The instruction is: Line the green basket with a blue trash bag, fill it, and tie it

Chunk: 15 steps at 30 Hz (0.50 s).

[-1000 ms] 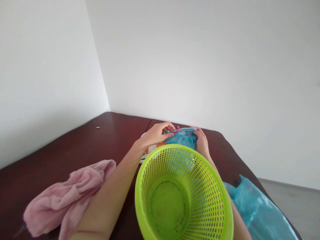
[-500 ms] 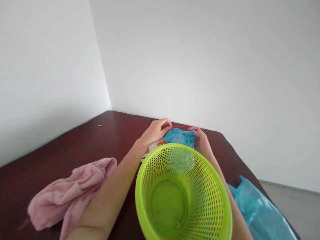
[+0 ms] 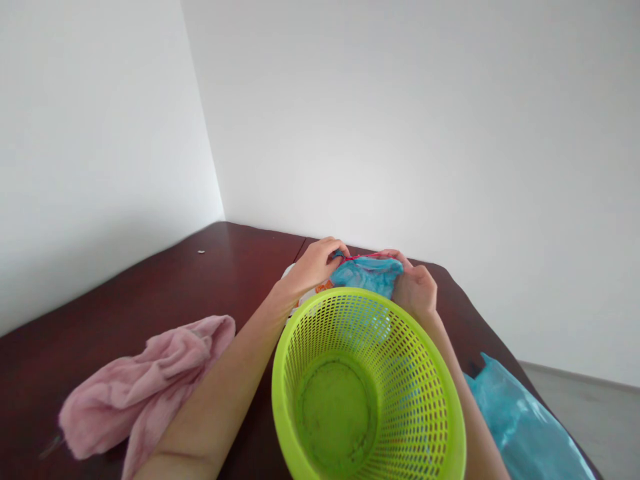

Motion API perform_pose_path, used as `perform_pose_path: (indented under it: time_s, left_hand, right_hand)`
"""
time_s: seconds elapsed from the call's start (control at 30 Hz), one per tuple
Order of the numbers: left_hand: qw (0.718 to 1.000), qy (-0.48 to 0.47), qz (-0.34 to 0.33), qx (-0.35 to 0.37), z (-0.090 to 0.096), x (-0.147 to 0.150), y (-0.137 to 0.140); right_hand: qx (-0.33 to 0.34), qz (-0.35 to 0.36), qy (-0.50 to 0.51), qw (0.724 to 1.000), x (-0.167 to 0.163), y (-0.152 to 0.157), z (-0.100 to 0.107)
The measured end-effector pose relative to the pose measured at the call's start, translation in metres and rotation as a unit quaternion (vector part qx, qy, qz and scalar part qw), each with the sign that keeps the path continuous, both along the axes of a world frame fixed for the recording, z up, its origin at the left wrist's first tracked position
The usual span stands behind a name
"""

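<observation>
A thin blue plastic bag point(image 3: 367, 275) with a red drawstring point(image 3: 366, 256) is bunched behind the green basket. My left hand point(image 3: 319, 263) pinches the bag's left edge and the string between thumb and fingers. On the other side, my right hand point(image 3: 416, 287) is closed on the bag's right edge, with fingers at the string, which stretches between both hands. The bright green perforated basket point(image 3: 281, 400) stands between my forearms, its open mouth tilted towards me, with nothing inside. It hides the lower part of the bag.
A pink cloth point(image 3: 155, 380) lies crumpled beside my left forearm. More blue plastic point(image 3: 525, 413) spreads at the right table edge. A white and orange item point(image 3: 323, 287) shows partly behind the basket. The dark red table point(image 3: 240, 267) meets white walls at the back.
My right hand has shifted right and turned, its fingers curling more around the bag's edge and string. The bag has moved slightly right. My left hand has barely moved.
</observation>
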State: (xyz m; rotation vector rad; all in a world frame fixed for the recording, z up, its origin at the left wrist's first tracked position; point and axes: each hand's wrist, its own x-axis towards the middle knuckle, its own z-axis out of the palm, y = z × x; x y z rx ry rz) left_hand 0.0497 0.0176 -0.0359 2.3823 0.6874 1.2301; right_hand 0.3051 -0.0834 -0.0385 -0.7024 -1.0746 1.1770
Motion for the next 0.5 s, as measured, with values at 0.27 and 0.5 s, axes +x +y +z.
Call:
perform_pose_path:
  time_s: [0.27,0.5]
  left_hand:
    - [0.998,0.034,-0.049,-0.006,0.000,0.008,-0.006]
    - [0.998,0.041,-0.050,0.020,0.003,0.008,-0.011]
  right_hand:
    - [0.008,-0.117,-0.300,0.947,0.003,0.009,-0.008]
    - [-0.010,-0.163,-0.133,0.977,0.010,0.019,-0.019]
